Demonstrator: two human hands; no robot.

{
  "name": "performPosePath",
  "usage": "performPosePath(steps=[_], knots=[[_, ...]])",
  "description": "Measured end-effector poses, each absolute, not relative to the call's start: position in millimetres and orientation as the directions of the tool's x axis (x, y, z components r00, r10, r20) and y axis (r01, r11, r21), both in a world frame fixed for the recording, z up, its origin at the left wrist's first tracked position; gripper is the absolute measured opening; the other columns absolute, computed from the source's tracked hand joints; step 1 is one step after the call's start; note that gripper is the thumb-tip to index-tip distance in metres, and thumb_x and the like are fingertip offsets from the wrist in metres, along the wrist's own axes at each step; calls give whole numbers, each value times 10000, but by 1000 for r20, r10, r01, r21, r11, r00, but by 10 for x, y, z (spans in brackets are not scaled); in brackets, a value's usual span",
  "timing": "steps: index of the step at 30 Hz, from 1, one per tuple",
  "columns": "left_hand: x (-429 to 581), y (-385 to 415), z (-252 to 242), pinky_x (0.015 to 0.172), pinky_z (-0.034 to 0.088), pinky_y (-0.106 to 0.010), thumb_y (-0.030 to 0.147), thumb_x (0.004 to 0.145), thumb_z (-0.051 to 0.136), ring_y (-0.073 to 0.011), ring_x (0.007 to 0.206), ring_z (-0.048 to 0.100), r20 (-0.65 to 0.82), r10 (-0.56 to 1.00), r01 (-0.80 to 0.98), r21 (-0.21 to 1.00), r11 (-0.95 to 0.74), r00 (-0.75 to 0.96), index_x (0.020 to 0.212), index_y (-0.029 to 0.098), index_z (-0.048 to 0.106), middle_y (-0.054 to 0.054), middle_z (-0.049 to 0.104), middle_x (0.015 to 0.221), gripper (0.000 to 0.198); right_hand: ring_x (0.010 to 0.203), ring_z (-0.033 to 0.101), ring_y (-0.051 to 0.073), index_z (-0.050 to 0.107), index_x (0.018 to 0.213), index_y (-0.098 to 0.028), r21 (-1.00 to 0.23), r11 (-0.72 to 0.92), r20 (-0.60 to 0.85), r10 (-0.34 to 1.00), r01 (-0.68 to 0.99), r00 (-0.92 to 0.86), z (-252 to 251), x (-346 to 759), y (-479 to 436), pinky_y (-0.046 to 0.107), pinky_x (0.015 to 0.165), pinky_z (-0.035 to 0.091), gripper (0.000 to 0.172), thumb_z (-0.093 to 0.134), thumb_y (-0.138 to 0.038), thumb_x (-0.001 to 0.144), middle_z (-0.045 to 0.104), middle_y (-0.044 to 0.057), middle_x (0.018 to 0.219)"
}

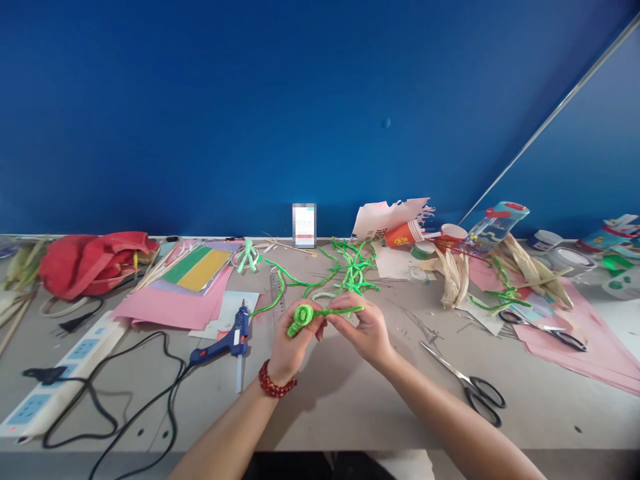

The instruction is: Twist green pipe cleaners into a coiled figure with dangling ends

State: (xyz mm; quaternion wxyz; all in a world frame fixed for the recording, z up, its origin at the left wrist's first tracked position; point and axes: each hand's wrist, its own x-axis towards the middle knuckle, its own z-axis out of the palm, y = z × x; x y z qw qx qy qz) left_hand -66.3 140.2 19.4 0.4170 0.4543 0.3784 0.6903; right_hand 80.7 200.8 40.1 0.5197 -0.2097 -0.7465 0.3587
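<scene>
Both my hands are close together over the middle of the table, working on one bright green pipe cleaner piece (303,315). Its coiled, rosette-like end rests against my left hand (295,337), whose fingers are closed around it; a red bead bracelet circles that wrist. My right hand (365,330) pinches the straight, twisted length that runs out to the right. Just behind the hands lies a tangled heap of green pipe cleaners (353,263). Some fingertips are hidden behind the piece.
A blue glue gun (225,343) with its black cord and a white power strip (60,377) lie left. Black-handled scissors (473,387) rest right, near another pair (545,330). Behind are a red bag (95,263), pink paper (175,303), a red paper cup (404,235) and an upright phone (304,225).
</scene>
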Motion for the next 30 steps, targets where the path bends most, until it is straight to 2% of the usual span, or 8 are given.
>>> performPosePath(steps=[5, 13, 17, 21, 25, 30], knots=[[-709, 1401, 207, 492, 457, -216, 238, 865, 704, -92, 543, 553, 407, 881, -155, 880, -449, -243, 881, 174, 688, -12, 645, 751, 67, 735, 641, 176, 655, 874, -217, -731, 678, 656, 665, -80, -356, 373, 782, 1947, 313, 716, 499, 56, 643, -237, 925, 689, 25, 775], [-724, 1399, 283, 493, 444, -221, 214, 840, 725, -95, 543, 543, 438, 875, -162, 866, -472, -207, 871, 192, 713, -4, 640, 733, 40, 754, 631, 182, 652, 863, -203, -848, 510, 516, 731, -145, -446, 347, 779, 1913, 301, 694, 499, 198, 570, -347, 970, 661, 46, 793], [-717, 1406, 248, 491, 430, -210, 244, 846, 724, -89, 534, 540, 364, 903, -172, 898, -406, -229, 850, 181, 697, 11, 620, 689, 69, 731, 628, 173, 655, 846, -196, -880, 450, 468, 763, -152, -446, 318, 770, 1937, 288, 670, 501, 232, 588, -389, 955, 663, 46, 784], [-714, 1420, 180, 501, 424, -202, 303, 841, 733, -83, 521, 516, 232, 927, -247, 919, -308, -295, 901, 178, 684, 37, 576, 616, 147, 690, 640, 167, 665, 884, -189, -936, 298, 351, 800, -186, -487, 297, 746, 1965, 268, 621, 516, 275, 689, -463, 869, 686, 45, 798], [-714, 1423, 145, 494, 393, -191, 335, 814, 757, -72, 508, 465, 148, 938, -300, 922, -245, -313, 934, 183, 686, 56, 538, 593, 206, 619, 611, 142, 672, 825, -184, -952, 240, 304, 821, -190, -484, 291, 726, 1973, 250, 579, 514, 274, 691, -455, 862, 654, 22, 706], [-712, 1416, 122, 605, 470, -226, 352, 786, 776, -126, 681, 580, 121, 949, -226, 955, -191, -292, 919, 179, 733, -18, 665, 784, 223, 584, 588, 135, 666, 799, -180, -954, 264, 299, 827, -140, -476, 248, 725, 1967, 250, 546, 501, 291, 667, -462, 869, 643, 21, 680]])
